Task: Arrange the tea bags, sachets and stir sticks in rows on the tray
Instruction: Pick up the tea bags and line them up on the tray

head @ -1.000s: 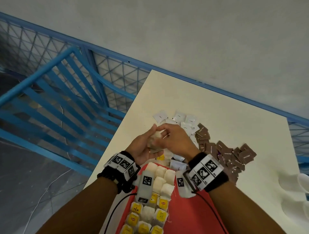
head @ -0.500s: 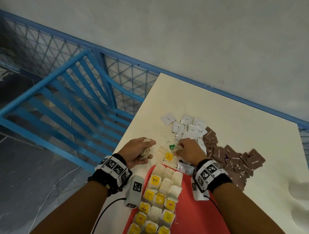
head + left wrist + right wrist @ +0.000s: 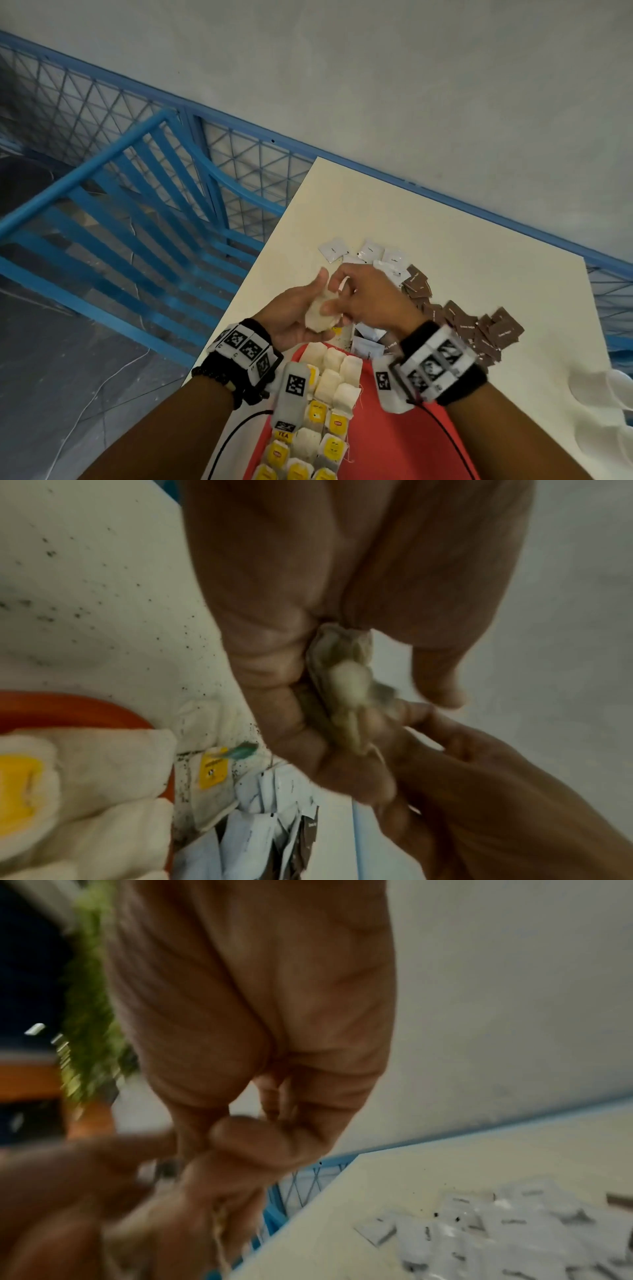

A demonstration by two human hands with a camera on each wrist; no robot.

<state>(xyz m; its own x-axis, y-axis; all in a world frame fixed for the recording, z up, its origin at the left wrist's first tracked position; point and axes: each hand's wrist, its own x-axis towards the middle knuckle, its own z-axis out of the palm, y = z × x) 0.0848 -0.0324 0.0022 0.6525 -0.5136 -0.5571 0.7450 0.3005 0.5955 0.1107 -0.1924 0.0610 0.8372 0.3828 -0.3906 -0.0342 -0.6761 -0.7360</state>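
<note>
A grey wall and blue mesh railing back the cream table [image 3: 411, 233] you work at, its top speckled with dark grains near the tray [image 3: 387, 442]. The red tray sits at the table's near edge; tea bags [image 3: 334, 387] fill its left side in rows, some with yellow tags up. Your left hand [image 3: 291, 315] is raised just beyond the tray's far end, palm up, fingers curled round a tea bag [image 3: 320, 317]. Your right hand [image 3: 370, 298] meets it there, fingertips [image 3: 334, 277] pinching at the same bag; what exactly they pinch is too blurred to tell. One loose tea bag with a yellow tag [image 3: 214, 768] lies on the table against the tray's far end. White sachets [image 3: 370, 253] lie scattered beyond the hands, and brown sachets [image 3: 479, 325] are heaped far right of the tray. White cups [image 3: 599, 387] stand right of the tray at the table's edge.
</note>
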